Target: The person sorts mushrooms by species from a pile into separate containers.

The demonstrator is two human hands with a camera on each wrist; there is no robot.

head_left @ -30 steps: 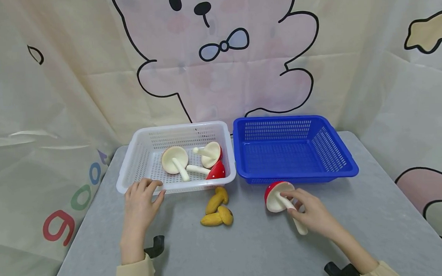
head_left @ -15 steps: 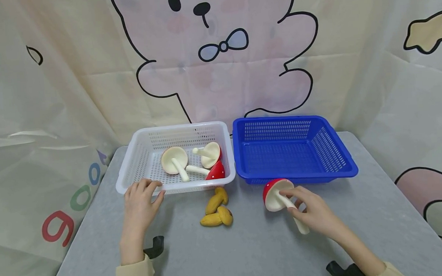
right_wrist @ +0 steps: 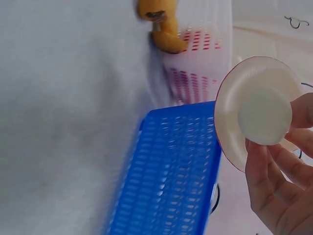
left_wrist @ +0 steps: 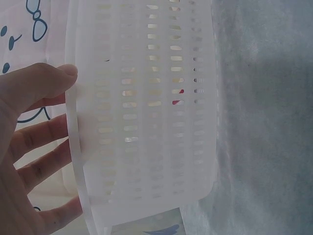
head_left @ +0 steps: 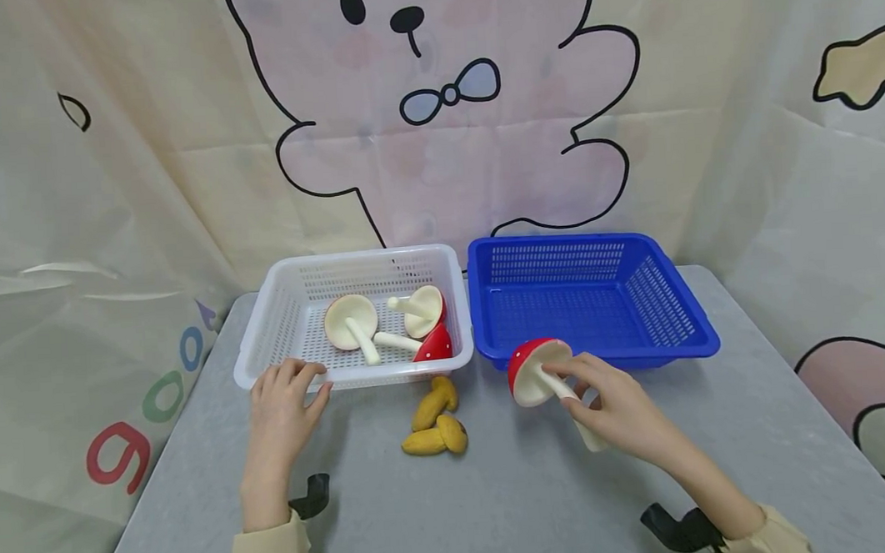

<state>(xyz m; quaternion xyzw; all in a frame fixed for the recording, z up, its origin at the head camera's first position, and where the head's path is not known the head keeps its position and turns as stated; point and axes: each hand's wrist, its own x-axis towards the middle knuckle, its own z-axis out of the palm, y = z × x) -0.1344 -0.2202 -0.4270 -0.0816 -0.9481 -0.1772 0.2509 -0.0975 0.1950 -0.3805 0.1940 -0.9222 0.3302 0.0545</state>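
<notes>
In the head view my right hand (head_left: 618, 405) pinches a toy mushroom (head_left: 540, 373) by its white stem, its red spotted cap tilted up and left. The right wrist view shows the stem's round end (right_wrist: 265, 116) between thumb and fingers, the pale underside of the cap behind it. With my left hand (head_left: 284, 414) I grip the near rim of the white basket (head_left: 264, 319), thumb outside and fingers over the edge. Several red-capped mushrooms (head_left: 356, 321) lie inside that basket. Two yellow-brown mushrooms (head_left: 435, 419) rest on the table just before it.
A blue basket (head_left: 586, 302) stands right beside the white one, just beyond the held mushroom. Both sit at the back of the grey table (head_left: 455, 518), against a printed curtain (head_left: 437, 168). Black wrist mounts (head_left: 681, 531) are on the arms.
My right hand has lifted the red mushroom and carried it slightly left and toward the baskets, so its cap now overlaps the blue basket's near edge. The left hand stays on the white basket's rim.
</notes>
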